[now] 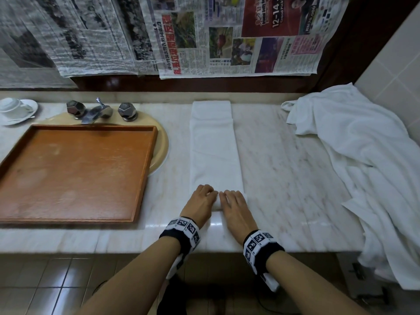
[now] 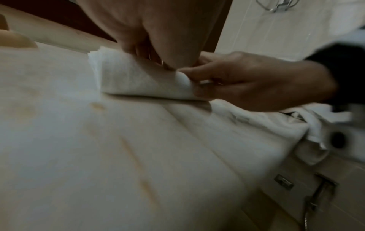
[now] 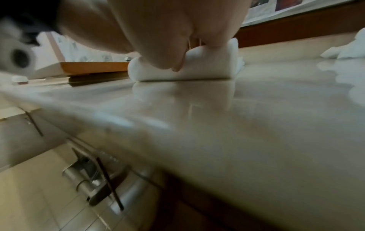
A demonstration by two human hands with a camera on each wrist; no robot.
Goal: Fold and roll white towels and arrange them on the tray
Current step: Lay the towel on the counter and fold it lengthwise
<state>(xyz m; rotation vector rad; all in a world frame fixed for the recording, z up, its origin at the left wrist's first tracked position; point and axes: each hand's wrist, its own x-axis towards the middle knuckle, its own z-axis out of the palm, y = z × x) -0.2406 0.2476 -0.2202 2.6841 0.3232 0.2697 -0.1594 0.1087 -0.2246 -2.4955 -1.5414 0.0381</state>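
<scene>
Setting: a marble table (image 1: 284, 155) in a tiled washroom, newspaper sheets (image 1: 159, 35) hung along the wall behind it.
Loose linen: a heap of white towels (image 1: 354, 160) sprawls over the table's right end and spills off the front edge.
Tray: a brown wooden tray (image 1: 145, 169) sits over the basin at left, holding no towels yet, with the tap (image 1: 97, 111) just behind it.
Towel in work: a folded white towel (image 1: 214, 151) lies as a long strip, its long axis running straight away from the person toward the wall; the near end is turned into a small roll (image 2: 142, 81).
Hands: the left hand (image 1: 200, 205) and right hand (image 1: 235, 206) sit side by side on that roll, fingers curled over it and gripping it, equally near.
Direction of work: the unrolled length lies directly ahead of both hands, so the rolling looks set to go forward, away from the body.
Small item: a cup and saucer (image 1: 16, 110) stands at far left.
</scene>
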